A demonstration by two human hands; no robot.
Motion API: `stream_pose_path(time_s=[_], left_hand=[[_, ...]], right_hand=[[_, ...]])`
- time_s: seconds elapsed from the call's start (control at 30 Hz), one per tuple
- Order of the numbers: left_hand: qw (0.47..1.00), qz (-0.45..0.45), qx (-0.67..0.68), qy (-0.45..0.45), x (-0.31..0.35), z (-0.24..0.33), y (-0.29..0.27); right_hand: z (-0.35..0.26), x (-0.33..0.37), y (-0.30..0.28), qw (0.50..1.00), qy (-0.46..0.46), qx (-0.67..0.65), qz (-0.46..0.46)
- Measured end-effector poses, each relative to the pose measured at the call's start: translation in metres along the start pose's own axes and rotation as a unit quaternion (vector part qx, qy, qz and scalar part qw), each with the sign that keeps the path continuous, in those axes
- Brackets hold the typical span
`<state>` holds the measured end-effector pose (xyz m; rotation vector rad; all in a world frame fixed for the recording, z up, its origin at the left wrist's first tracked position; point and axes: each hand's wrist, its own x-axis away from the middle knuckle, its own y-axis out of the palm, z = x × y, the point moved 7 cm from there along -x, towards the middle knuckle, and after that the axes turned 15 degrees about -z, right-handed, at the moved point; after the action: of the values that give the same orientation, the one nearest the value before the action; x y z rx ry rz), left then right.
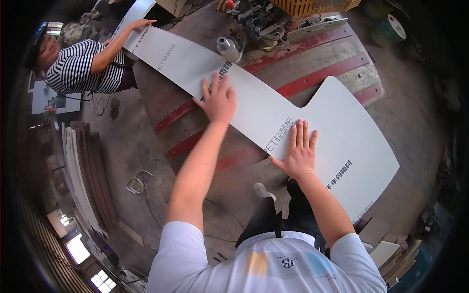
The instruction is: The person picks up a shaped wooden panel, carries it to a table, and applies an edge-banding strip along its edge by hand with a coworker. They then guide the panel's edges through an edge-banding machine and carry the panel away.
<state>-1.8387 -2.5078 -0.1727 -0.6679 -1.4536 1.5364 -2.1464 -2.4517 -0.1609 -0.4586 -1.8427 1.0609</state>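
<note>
A long, light grey board (264,93) with printed lettering widens at the near right into a broad section with a curved inner corner. It rests on a worktable and overhangs toward me. My left hand (220,101) lies palm down on the narrow part, fingers spread. On the wider part, close to the board's near edge, my right hand (299,154) is pressed flat with its fingers stretched out. At the far left, a co-worker in a striped top has a hand (141,24) at the board's far end. The co-worker's other hand is mostly hidden.
The worktable (354,73) has red strips across its grey top. A silver cylindrical machine part (228,49) stands against the board's far edge, with cables and metal fittings behind. A yellow crate (312,6) sits at the back. Long panels (80,171) stand stacked at left; cables cross the floor.
</note>
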Motion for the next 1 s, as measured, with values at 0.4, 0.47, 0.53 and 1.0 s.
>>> stream_pose_path(time_s=[0.4,0.47,0.53,1.0], left_hand=[[1.000,0.025,0.010,0.015,0.067,0.058,0.024],[0.999,0.019,0.009,0.025,0.064,0.058,0.025],[0.999,0.036,0.003,0.030,0.060,0.053,0.021],[0.995,0.062,0.008,0.077,0.033,0.011,0.026]], right_hand=[[-0.006,-0.006,-0.009,0.998,-0.039,-0.051,0.001],[0.003,-0.002,-0.010,0.992,-0.083,-0.086,0.047],[0.016,-0.003,-0.011,0.980,-0.130,-0.119,0.096],[0.050,0.007,0.015,0.992,-0.035,0.000,0.123]])
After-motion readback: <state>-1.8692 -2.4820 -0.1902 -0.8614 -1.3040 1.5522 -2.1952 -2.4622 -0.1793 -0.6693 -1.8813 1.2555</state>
